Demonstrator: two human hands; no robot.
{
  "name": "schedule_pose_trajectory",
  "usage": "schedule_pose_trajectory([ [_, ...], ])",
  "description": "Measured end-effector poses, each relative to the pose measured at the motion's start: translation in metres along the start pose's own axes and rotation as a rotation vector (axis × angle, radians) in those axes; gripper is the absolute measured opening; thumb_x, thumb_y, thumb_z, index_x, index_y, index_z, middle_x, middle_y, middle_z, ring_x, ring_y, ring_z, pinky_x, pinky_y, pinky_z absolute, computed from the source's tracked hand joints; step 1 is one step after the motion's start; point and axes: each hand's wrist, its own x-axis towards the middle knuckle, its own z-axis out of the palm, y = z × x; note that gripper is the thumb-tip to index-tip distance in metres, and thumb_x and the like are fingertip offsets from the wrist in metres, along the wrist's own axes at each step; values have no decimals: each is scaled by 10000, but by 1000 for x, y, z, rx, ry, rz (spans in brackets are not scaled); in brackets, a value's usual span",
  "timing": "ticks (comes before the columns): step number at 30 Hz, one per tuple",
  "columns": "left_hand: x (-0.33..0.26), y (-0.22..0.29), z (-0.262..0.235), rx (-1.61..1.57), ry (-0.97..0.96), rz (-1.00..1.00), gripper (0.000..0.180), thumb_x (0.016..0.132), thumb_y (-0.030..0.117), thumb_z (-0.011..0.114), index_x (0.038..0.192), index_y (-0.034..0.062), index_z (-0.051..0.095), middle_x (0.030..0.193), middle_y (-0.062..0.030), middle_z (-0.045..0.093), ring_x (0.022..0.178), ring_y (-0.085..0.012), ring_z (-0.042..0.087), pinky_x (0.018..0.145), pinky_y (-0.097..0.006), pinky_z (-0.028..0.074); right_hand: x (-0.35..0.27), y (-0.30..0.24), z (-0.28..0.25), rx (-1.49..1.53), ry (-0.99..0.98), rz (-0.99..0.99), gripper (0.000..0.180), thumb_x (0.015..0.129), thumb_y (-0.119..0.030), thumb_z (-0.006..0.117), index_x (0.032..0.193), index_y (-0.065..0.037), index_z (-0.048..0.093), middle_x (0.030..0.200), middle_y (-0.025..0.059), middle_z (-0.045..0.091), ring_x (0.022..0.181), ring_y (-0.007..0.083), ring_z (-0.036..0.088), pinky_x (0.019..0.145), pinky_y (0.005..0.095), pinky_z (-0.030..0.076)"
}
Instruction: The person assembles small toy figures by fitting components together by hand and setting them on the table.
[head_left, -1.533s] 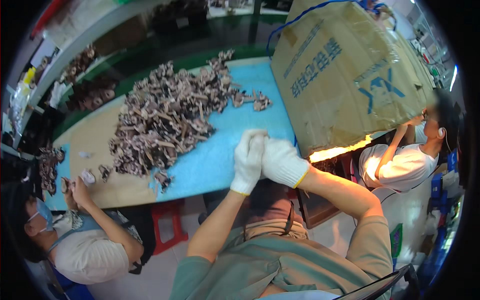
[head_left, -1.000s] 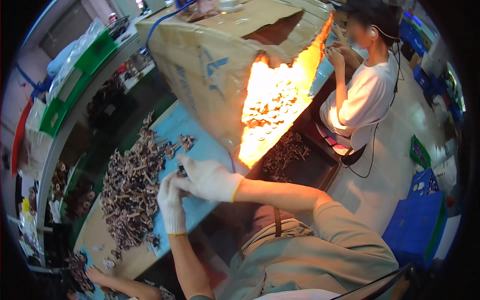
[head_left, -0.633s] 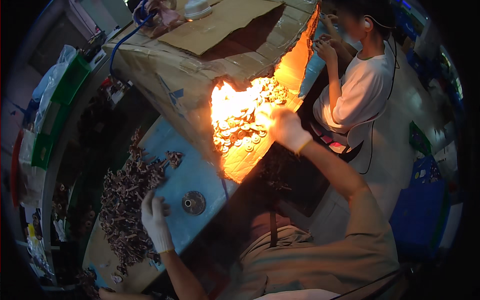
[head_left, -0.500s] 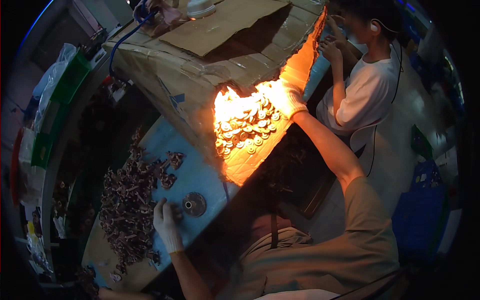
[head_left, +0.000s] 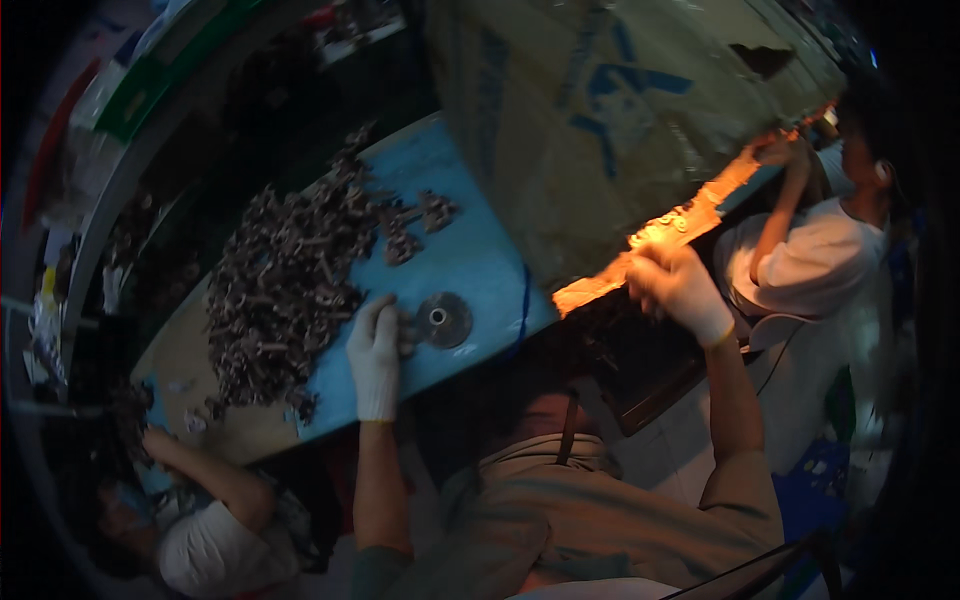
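Observation:
My left hand [head_left: 376, 352], in a white glove, rests on the blue tabletop [head_left: 488, 252] with its fingers stretched out. Just right of it lies a dark round disc [head_left: 445, 332] with a pale ring-shaped hub [head_left: 437, 316] in its middle. My right hand [head_left: 688, 292], also gloved, is at the lit opening of a large cardboard box [head_left: 560, 150]. Its fingers are curled and slightly smeared; what they hold, if anything, cannot be made out. Small round parts [head_left: 660, 228] show in the glowing opening. Left of my left hand is a heap of small brownish metal parts [head_left: 285, 290].
One co-worker [head_left: 810, 250] in a white shirt sits beyond the box at right. Another person [head_left: 225, 530] reaches to the table's lower left end. Green bins [head_left: 135, 98] line the left side. A dark tray [head_left: 650, 385] lies below the box opening.
My right hand has drawn back from inside the box to its edge, its fingers now curled. The view has swung, so table and box appear shifted. My left hand stays beside the disc.

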Motion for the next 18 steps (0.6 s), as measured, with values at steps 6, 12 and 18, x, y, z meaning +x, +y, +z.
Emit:
schedule_pose_trajectory([
  [6,-7,12,12,-1,-85,20,395,1128,221,534,1394,-51,642,1187,-115,764,795,-97,666,687,-247,536,0,-21,168,-70,-138,-208,196,1019,-209,726,1080,-24,698,836,72,747,712,151,723,669,314,575],
  [12,-11,5,15,-145,-190,-53,413,1137,237,527,1391,-66,646,1046,-101,746,797,-117,691,679,-246,540,53,-19,228,-328,20,-475,291,1038,-339,643,1105,-60,697,948,205,765,880,409,751,783,487,588],
  [18,-16,6,25,-75,-165,12,391,1140,262,518,1333,-30,693,1001,-75,751,785,-110,675,671,-246,531,51,-7,235,-226,59,-651,266,1036,-316,636,1106,-74,722,1023,178,748,946,370,751,823,457,594],
])
